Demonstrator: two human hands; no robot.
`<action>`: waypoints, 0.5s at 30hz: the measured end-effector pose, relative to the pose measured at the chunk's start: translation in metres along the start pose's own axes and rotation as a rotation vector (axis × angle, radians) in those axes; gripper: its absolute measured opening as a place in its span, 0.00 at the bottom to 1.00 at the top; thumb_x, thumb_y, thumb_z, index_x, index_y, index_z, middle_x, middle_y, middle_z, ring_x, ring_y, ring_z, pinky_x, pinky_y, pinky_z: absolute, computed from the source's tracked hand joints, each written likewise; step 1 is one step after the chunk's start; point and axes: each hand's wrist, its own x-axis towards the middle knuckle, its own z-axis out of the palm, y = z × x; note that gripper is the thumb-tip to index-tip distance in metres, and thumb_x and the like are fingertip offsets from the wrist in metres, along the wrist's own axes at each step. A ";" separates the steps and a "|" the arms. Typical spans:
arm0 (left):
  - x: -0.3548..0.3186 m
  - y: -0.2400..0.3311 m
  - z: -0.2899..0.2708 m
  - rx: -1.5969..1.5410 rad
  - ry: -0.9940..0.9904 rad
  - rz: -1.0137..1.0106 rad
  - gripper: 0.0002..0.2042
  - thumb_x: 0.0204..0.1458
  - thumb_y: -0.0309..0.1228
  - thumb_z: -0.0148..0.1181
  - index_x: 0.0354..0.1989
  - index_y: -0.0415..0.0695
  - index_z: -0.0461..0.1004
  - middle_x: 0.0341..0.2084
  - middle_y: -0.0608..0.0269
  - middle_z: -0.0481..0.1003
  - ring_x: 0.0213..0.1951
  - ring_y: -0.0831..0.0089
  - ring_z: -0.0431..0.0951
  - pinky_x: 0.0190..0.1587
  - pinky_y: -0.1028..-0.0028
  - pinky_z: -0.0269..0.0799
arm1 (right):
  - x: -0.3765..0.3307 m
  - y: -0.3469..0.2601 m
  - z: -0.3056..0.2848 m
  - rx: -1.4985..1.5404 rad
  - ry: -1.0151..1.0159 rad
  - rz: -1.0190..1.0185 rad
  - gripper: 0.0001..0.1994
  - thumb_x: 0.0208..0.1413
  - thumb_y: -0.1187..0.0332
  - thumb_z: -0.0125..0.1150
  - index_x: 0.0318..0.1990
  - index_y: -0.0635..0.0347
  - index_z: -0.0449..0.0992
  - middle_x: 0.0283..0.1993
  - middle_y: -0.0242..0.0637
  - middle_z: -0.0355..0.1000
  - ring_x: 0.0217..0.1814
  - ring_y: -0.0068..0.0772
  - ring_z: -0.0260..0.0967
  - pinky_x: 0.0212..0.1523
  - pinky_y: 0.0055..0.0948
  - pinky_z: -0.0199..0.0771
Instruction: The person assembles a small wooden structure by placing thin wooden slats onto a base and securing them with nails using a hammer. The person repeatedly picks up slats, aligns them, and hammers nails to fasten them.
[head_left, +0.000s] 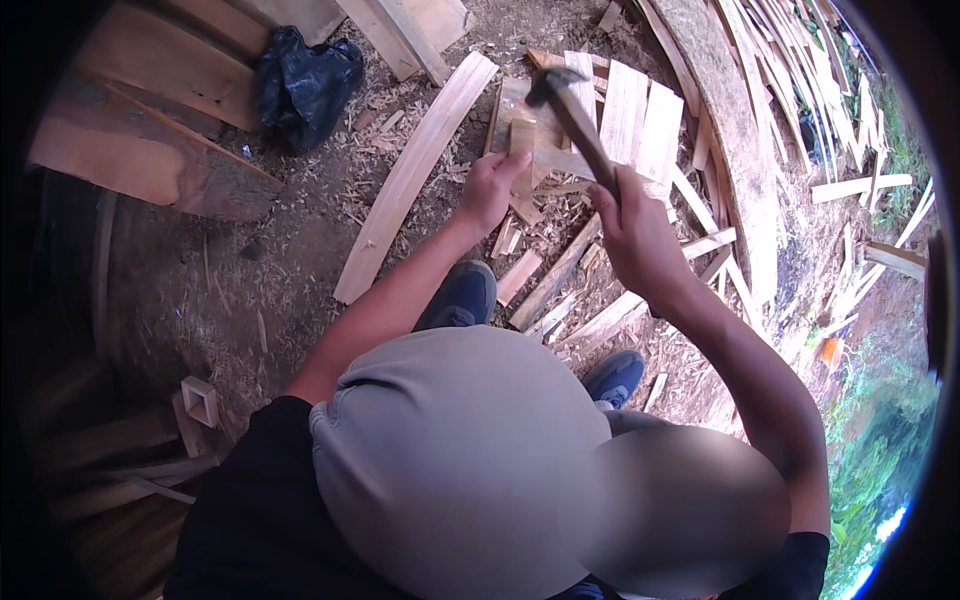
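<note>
Right hand clamped on one hammer. Left hand closed on one wood piece. Nearby: two shoes, one black bag.

A crumpled black plastic bag lies beside broad brown wooden boards; a small hollow square wooden frame sits lower left, and green foliage edges the right.

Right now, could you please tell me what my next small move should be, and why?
I'd probably slide your left hand slightly toward the near end of the small wooden piece, because it grips that piece while the hammer in your right hand shows its head close to the piece's far end.
</note>
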 end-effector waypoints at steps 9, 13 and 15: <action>0.007 -0.005 -0.003 0.010 -0.017 -0.022 0.18 0.66 0.42 0.55 0.35 0.38 0.81 0.25 0.69 0.76 0.28 0.81 0.71 0.33 0.76 0.65 | 0.001 -0.006 -0.006 0.023 0.046 0.011 0.13 0.72 0.62 0.48 0.44 0.66 0.62 0.31 0.66 0.74 0.37 0.74 0.72 0.39 0.61 0.69; 0.010 -0.014 -0.003 -0.051 0.013 -0.011 0.19 0.65 0.43 0.56 0.36 0.37 0.81 0.25 0.67 0.77 0.28 0.81 0.70 0.33 0.76 0.65 | 0.008 0.018 0.005 -0.094 0.007 -0.108 0.13 0.72 0.62 0.48 0.44 0.66 0.62 0.31 0.67 0.74 0.37 0.75 0.72 0.39 0.62 0.68; 0.004 -0.007 0.003 -0.115 0.028 -0.030 0.20 0.65 0.43 0.56 0.35 0.36 0.81 0.24 0.68 0.77 0.28 0.80 0.70 0.33 0.75 0.65 | 0.006 0.007 -0.001 -0.047 0.002 -0.049 0.13 0.72 0.63 0.49 0.44 0.66 0.62 0.31 0.67 0.74 0.37 0.75 0.72 0.39 0.63 0.68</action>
